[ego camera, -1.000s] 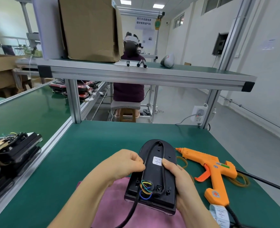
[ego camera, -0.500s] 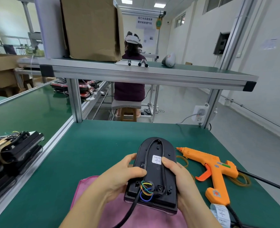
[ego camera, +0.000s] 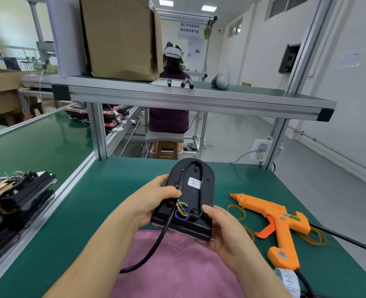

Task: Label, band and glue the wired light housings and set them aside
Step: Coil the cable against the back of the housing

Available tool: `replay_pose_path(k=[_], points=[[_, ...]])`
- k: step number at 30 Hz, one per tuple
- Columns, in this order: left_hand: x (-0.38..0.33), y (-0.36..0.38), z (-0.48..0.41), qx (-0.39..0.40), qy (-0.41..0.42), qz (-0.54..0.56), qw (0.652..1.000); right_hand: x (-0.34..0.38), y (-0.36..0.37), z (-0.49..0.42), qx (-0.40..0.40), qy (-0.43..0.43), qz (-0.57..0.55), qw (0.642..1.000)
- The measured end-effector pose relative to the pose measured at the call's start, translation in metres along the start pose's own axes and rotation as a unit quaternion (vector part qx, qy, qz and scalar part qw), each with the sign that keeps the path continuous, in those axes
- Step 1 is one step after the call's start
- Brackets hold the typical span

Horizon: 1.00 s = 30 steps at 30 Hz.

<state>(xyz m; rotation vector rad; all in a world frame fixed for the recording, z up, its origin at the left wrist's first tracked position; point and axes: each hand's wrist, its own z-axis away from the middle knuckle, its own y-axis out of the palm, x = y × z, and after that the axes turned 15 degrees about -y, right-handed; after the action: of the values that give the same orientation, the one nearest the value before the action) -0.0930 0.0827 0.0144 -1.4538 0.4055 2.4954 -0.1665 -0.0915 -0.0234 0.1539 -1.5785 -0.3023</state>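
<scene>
- Hands: both hold one black light housing point(ego camera: 193, 194).
- The left hand point(ego camera: 154, 198) grips the housing's left side. Its thumb lies on top, right by the coloured wires point(ego camera: 183, 208), and its fingers curl round the edge.
- The right hand point(ego camera: 223, 231) grips the near right corner, thumb on top and fingers curled under.
- The housing is over the far edge of a pink cloth point(ego camera: 177, 265) on the green worktop point(ego camera: 91, 201). I cannot tell if it touches the cloth.
- A small white label point(ego camera: 194, 183) is stuck on the middle of the housing.
- A thick black cable point(ego camera: 156, 244) comes out by the wires and hangs down over the cloth.
- An orange glue gun point(ego camera: 278, 218) lies on the worktop to the right, apart from the housing, with tan rubber bands point(ego camera: 235, 210) beside it.
- More black housings point(ego camera: 16, 196) are piled at the far left.
</scene>
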Motion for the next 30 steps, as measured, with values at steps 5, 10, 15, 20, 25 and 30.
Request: replay_pose_path(k=[5, 10, 15, 20, 25, 30], points=[[0.006, 0.004, 0.005, 0.003, 0.013, 0.014, 1.000, 0.002, 0.002, 0.000, -0.006, 0.019, 0.023, 1.000], [0.010, 0.008, 0.010, 0.009, 0.042, -0.010, 0.999, 0.009, -0.006, 0.005, 0.050, 0.054, 0.004, 0.997], [0.011, 0.012, 0.010, 0.002, 0.073, -0.033, 0.997, 0.017, -0.011, 0.008, 0.099, 0.062, 0.005, 0.993], [0.015, 0.016, 0.012, -0.006, 0.096, -0.037, 0.995, 0.021, -0.009, 0.009, 0.080, 0.027, 0.059, 0.995], [0.010, 0.012, 0.010, 0.022, 0.070, 0.043, 0.996, 0.013, -0.009, 0.014, 0.028, -0.042, 0.008, 0.999], [0.001, 0.003, 0.004, 0.004, 0.043, 0.063, 0.997, -0.004, 0.003, 0.031, -0.049, -0.403, 0.292, 0.866]])
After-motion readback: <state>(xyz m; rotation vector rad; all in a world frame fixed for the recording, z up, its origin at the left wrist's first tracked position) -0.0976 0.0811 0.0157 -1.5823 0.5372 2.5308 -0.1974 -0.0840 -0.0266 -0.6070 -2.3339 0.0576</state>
